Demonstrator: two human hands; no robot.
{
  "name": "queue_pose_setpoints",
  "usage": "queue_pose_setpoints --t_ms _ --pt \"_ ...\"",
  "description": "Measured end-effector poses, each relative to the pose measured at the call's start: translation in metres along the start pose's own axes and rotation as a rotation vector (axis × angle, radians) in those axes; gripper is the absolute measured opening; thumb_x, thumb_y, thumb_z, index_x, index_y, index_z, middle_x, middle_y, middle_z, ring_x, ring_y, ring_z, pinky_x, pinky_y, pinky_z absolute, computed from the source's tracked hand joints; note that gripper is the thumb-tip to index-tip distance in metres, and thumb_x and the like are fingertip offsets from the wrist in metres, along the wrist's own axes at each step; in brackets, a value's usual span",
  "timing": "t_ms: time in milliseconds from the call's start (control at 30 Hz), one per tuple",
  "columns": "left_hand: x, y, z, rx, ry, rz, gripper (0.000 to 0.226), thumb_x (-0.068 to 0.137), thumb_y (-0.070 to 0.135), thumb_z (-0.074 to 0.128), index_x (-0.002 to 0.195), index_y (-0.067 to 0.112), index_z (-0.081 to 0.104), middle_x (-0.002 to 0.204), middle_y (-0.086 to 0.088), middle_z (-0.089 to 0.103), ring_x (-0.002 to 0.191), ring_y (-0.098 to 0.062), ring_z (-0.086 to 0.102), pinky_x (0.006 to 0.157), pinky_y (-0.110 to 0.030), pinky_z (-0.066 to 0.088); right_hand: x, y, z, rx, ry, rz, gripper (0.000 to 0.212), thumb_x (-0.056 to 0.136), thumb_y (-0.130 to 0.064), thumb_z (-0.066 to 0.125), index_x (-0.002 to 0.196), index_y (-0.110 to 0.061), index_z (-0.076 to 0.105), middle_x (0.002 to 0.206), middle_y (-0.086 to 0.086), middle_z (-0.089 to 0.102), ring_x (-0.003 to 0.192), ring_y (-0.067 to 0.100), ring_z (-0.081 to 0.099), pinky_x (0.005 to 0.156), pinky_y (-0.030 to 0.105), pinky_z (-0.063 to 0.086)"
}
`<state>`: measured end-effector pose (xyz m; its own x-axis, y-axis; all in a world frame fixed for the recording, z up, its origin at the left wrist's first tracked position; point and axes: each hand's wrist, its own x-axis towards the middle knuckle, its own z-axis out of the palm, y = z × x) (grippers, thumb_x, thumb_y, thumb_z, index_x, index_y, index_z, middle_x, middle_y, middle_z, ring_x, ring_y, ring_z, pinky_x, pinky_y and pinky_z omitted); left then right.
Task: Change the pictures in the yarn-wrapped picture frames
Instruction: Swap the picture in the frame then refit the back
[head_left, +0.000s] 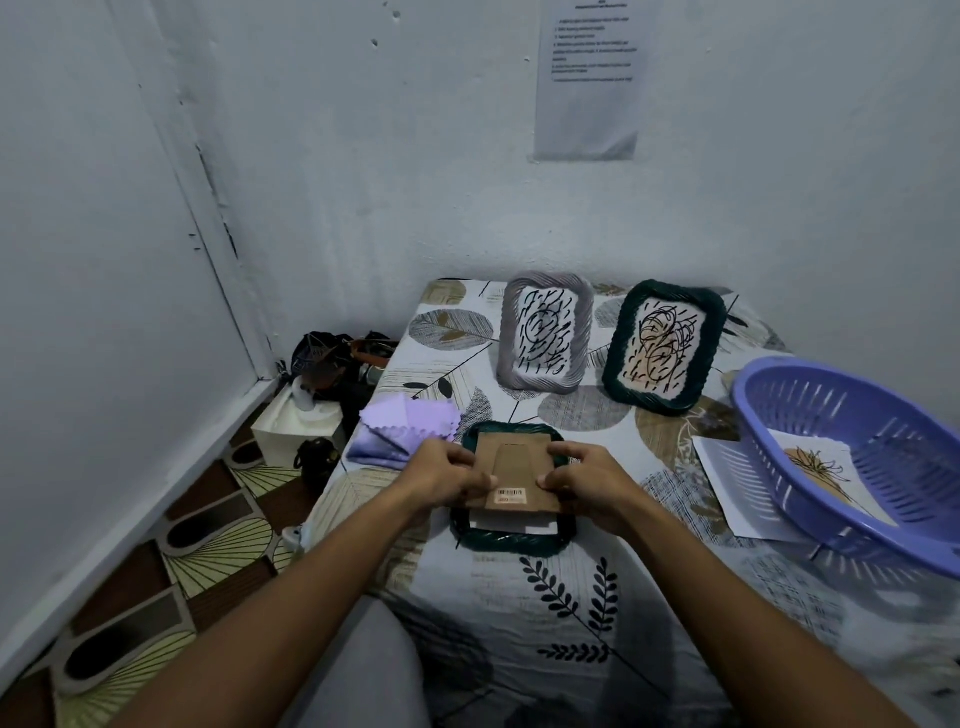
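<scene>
Gripping brown backing board (511, 470) by both side edges, left hand (445, 475) and right hand (589, 480) fingers curled onto it, over face-down dark green frame (511, 540) on patterned cloth (571, 623), probably sliding evenly to avoid snagging white sheet (511, 522).

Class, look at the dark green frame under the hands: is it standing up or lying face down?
Lying face down. The green frame is flat on the table, its brown backing board facing up.

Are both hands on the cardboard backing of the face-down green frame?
Touching. The head view shows the left hand and right hand gripping the cardboard backing at its side edges, over the green frame.
</scene>
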<state>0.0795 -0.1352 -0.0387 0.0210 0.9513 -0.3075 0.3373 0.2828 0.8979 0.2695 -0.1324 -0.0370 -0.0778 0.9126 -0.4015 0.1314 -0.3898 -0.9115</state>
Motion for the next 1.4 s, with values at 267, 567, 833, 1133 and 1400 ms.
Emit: queue_pose_setpoints --t_ms 267,567,833,1133,1400 --pt "-0.001 0.001 0.001 0.013 0.006 -0.013 0.056 0.073 0.004 0.08 0.122 -0.006 0.056 0.095 -0.005 0.061 0.084 -0.018 0.061 0.065 -0.022 0.053 0.001 0.0 -0.001 -0.003 -0.007 0.017 0.062 0.081 0.014 0.061 0.137 -0.006 0.045 0.101 0.015 0.06 0.076 0.023 0.063 0.047 0.024 0.049" --pt "-0.001 0.009 -0.001 0.098 -0.031 -0.034 0.047 0.073 0.006 0.08 0.114 -0.005 0.059 0.09 -0.007 0.062 0.084 -0.025 0.065 0.078 -0.037 0.058 0.0 -0.002 -0.005 -0.201 0.058 -0.022 0.028 0.077 0.006 0.072 0.1 0.0 0.059 0.077 0.014 0.063 0.058 0.018 0.06 0.043 0.023 0.046" --pt "0.001 0.016 0.003 0.274 -0.06 -0.035 0.032 0.077 0.005 0.077 0.103 -0.002 0.06 0.085 -0.007 0.062 0.072 -0.02 0.064 0.066 -0.031 0.059 0.007 -0.006 -0.004 -0.444 0.087 -0.029 0.018 0.074 -0.002 0.077 0.088 -0.004 0.065 0.073 0.012 0.067 0.056 0.018 0.058 0.048 0.026 0.049" --pt "0.001 0.02 0.012 0.424 -0.02 -0.035 0.033 0.073 0.006 0.081 0.099 -0.005 0.065 0.089 -0.016 0.065 0.079 -0.031 0.069 0.07 -0.044 0.06 0.013 -0.004 -0.001 -0.537 0.11 -0.056 0.015 0.076 0.002 0.074 0.089 0.003 0.068 0.078 0.02 0.07 0.066 0.031 0.068 0.061 0.037 0.059" --pt "0.007 0.019 0.014 0.637 -0.023 -0.008 0.031 0.068 0.018 0.086 0.085 -0.002 0.069 0.08 -0.013 0.07 0.063 -0.024 0.067 0.06 -0.032 0.059 0.016 -0.004 0.003 -0.623 0.134 -0.052 0.024 0.073 0.002 0.076 0.094 0.006 0.066 0.083 0.02 0.07 0.07 0.032 0.072 0.065 0.046 0.06"
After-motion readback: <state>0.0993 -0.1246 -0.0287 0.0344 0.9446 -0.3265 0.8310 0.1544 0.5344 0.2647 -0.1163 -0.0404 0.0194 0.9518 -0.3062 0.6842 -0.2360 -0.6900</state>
